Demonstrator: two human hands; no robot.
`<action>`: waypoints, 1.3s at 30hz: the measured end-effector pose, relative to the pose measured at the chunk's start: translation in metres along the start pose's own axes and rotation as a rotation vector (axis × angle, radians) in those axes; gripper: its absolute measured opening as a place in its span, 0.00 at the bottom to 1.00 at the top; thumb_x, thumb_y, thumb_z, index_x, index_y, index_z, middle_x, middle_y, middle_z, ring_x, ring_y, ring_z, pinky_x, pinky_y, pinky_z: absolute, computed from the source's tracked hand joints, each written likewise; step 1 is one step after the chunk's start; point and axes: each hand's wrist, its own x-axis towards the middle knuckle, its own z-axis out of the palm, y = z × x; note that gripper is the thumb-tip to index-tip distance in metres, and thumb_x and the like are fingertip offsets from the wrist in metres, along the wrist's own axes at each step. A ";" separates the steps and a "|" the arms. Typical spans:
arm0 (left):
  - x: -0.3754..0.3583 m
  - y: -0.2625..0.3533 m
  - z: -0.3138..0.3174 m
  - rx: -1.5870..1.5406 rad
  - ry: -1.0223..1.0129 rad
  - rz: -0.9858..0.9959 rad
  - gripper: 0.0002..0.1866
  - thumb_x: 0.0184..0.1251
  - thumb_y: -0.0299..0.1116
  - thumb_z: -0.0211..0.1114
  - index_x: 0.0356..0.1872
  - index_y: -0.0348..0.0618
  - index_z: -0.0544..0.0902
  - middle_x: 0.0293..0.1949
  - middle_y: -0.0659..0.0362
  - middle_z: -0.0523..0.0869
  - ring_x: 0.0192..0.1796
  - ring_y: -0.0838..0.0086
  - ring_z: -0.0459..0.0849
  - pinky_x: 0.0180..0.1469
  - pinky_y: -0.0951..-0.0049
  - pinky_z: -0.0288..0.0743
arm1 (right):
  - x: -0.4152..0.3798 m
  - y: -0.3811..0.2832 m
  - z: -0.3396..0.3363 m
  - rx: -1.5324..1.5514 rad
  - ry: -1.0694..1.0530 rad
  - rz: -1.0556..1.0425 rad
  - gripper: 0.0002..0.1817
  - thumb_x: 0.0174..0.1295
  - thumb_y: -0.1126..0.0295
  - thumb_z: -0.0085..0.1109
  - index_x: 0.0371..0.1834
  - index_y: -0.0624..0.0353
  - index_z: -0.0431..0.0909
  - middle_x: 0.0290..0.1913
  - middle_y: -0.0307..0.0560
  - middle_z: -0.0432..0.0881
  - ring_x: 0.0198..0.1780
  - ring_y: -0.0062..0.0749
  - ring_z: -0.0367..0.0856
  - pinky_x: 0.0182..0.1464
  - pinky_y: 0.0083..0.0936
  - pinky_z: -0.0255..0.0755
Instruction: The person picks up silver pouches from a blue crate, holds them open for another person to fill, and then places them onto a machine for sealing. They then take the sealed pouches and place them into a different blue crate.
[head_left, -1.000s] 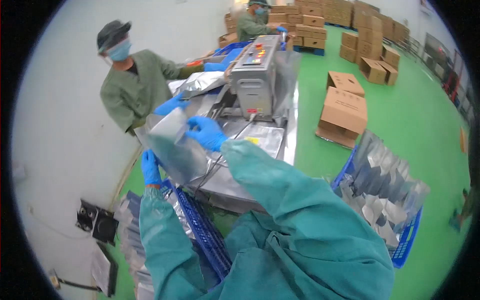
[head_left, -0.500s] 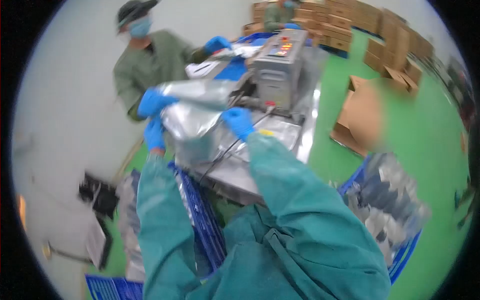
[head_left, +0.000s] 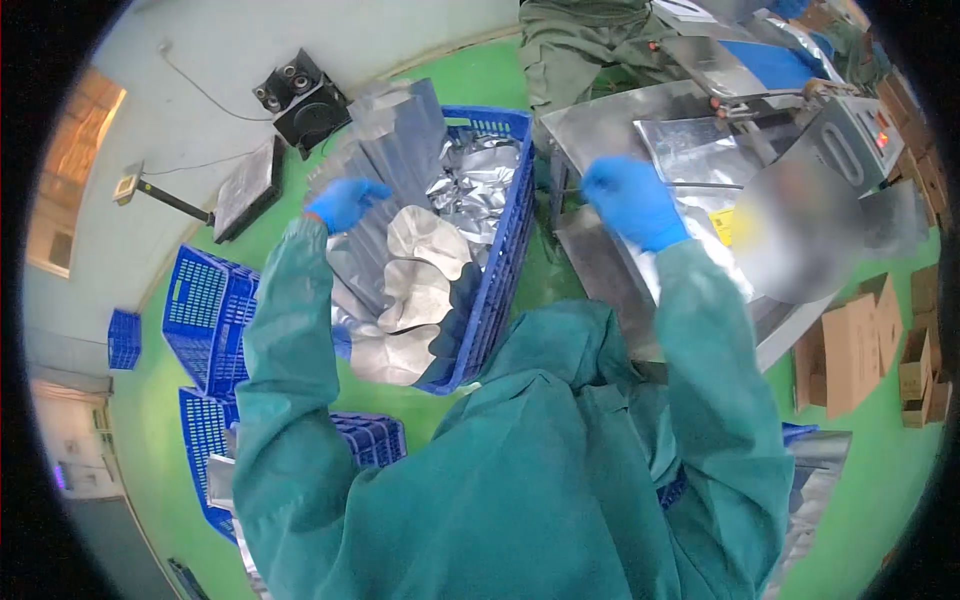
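Note:
My left hand (head_left: 345, 203), in a blue glove, is over a blue plastic crate (head_left: 508, 235) filled with silver foil bags (head_left: 430, 250). Its fingers stretch to the right above the upright bags, and I see nothing held in them. Beside the metal work table (head_left: 600, 130), my right hand (head_left: 635, 203) is raised with its fingers loosely curled together and nothing visible in them. A flat silver bag (head_left: 690, 150) lies on the table just beyond that hand, next to a yellow label (head_left: 721, 227) and a dark cable.
A grey machine with lit controls (head_left: 850, 135) stands on the table. Across it are a co-worker's green trousers (head_left: 590, 50). More blue crates (head_left: 208, 315), a black speaker (head_left: 305, 105) and a floor scale (head_left: 248, 190) are at left; cardboard boxes (head_left: 850, 355) are at right.
My view has swung left and down. My left hand has left the large silver bag by the co-worker and is now above the crate. My right hand has drawn back to the table's near edge.

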 end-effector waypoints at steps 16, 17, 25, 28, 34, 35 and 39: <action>-0.018 0.003 0.058 -0.137 0.338 -0.169 0.11 0.54 0.33 0.62 0.36 0.38 0.84 0.29 0.52 0.86 0.32 0.66 0.83 0.38 0.66 0.74 | -0.032 -0.079 0.169 0.085 -0.092 0.248 0.15 0.58 0.58 0.53 0.28 0.59 0.81 0.31 0.54 0.80 0.35 0.52 0.79 0.37 0.44 0.72; -0.013 0.009 0.042 -0.178 0.388 -0.171 0.11 0.55 0.30 0.61 0.38 0.36 0.84 0.32 0.55 0.86 0.35 0.71 0.82 0.40 0.69 0.74 | -0.025 -0.084 0.156 0.122 0.025 0.175 0.15 0.58 0.58 0.54 0.28 0.59 0.80 0.30 0.54 0.79 0.35 0.53 0.78 0.36 0.44 0.72; 0.069 0.146 -0.082 -0.907 0.862 0.144 0.12 0.63 0.29 0.60 0.45 0.35 0.81 0.38 0.62 0.83 0.39 0.79 0.78 0.44 0.79 0.71 | 0.041 -0.097 -0.011 0.151 0.581 -0.026 0.14 0.56 0.62 0.57 0.23 0.62 0.74 0.24 0.55 0.75 0.28 0.52 0.74 0.32 0.42 0.67; 0.107 0.181 -0.088 -0.993 0.882 0.180 0.12 0.63 0.32 0.62 0.43 0.36 0.82 0.34 0.64 0.82 0.35 0.82 0.77 0.38 0.81 0.71 | 0.055 -0.073 -0.061 0.251 0.723 -0.010 0.14 0.56 0.61 0.57 0.26 0.62 0.77 0.25 0.56 0.78 0.29 0.50 0.76 0.32 0.38 0.68; 0.182 0.222 -0.013 -1.131 0.817 0.294 0.11 0.63 0.36 0.65 0.38 0.38 0.83 0.30 0.66 0.82 0.29 0.83 0.75 0.31 0.80 0.70 | 0.042 0.023 -0.099 0.128 0.684 0.189 0.14 0.57 0.61 0.57 0.38 0.60 0.81 0.28 0.52 0.81 0.31 0.37 0.80 0.34 0.30 0.70; 0.191 0.227 -0.004 -1.202 0.775 0.307 0.11 0.62 0.37 0.65 0.37 0.38 0.83 0.30 0.66 0.81 0.28 0.83 0.74 0.31 0.80 0.69 | 0.039 0.041 -0.094 0.251 0.683 0.204 0.14 0.57 0.61 0.59 0.38 0.61 0.81 0.27 0.48 0.81 0.30 0.30 0.79 0.34 0.27 0.70; 0.190 0.261 0.009 -0.948 0.738 0.133 0.11 0.62 0.37 0.65 0.34 0.38 0.82 0.29 0.65 0.81 0.28 0.82 0.74 0.29 0.78 0.68 | 0.026 0.040 -0.085 0.282 0.586 0.204 0.15 0.54 0.59 0.63 0.35 0.61 0.82 0.26 0.46 0.81 0.26 0.29 0.76 0.33 0.27 0.70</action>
